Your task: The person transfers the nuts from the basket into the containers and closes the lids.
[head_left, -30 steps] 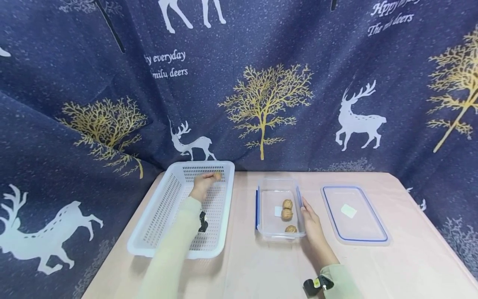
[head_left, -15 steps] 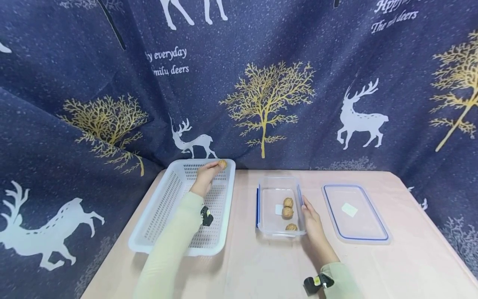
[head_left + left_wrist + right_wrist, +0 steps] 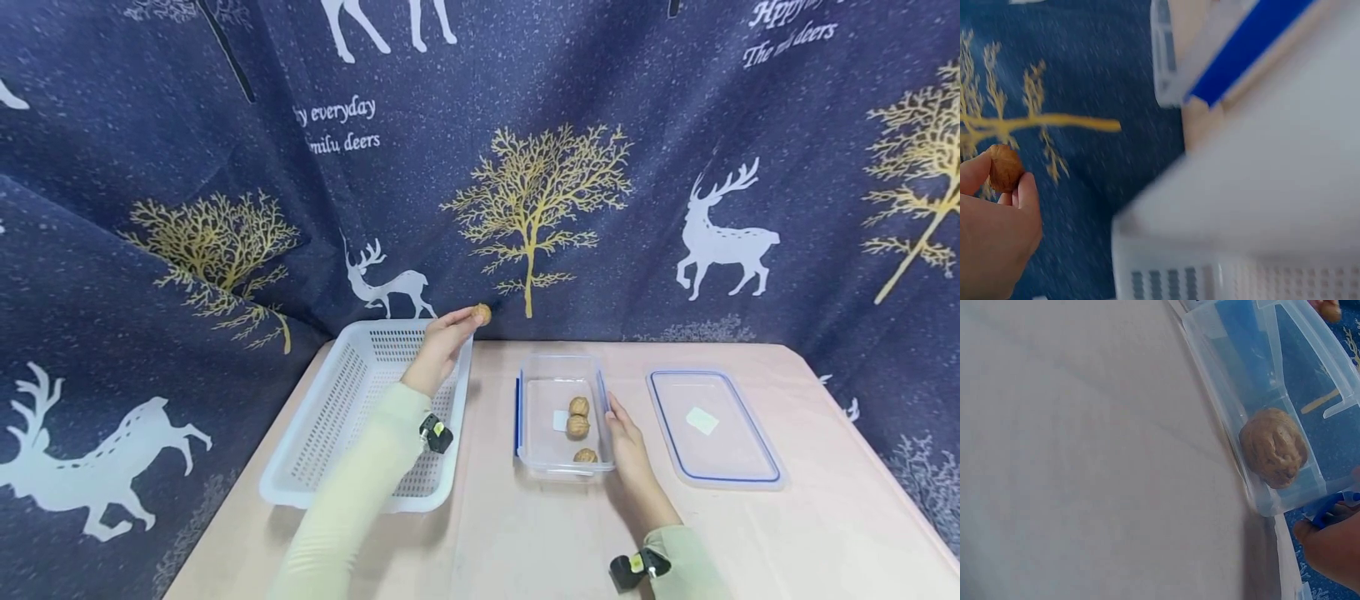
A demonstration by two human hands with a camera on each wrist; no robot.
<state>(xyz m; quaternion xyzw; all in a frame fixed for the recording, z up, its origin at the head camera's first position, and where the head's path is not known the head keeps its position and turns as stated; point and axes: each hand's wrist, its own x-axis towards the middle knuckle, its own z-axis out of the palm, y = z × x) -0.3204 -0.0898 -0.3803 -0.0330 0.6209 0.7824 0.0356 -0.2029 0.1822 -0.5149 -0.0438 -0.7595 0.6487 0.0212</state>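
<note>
My left hand (image 3: 442, 343) pinches a walnut (image 3: 482, 314) between thumb and fingertips, above the right rim of the white slotted basket (image 3: 463, 392). The left wrist view shows the same walnut (image 3: 1006, 169) against the dark cloth. My right hand (image 3: 628, 442) holds the right side of a clear plastic food container (image 3: 551, 469), fingers at its blue-clipped wall. Three walnuts lie in the container: two touch each other near its middle, and one walnut (image 3: 585, 456) is by the near wall. That walnut (image 3: 1274, 448) looks large in the right wrist view.
A clear lid (image 3: 723, 454) with a blue seal and a pale label lies flat at the right. The pink-covered table (image 3: 525, 542) ends at a dark blue cloth (image 3: 630, 275) with deer and trees. The basket stands left of the container.
My left hand has lifted the walnut up from inside the basket and moved it right, over the rim. My right hand and the container have stayed in place.
</note>
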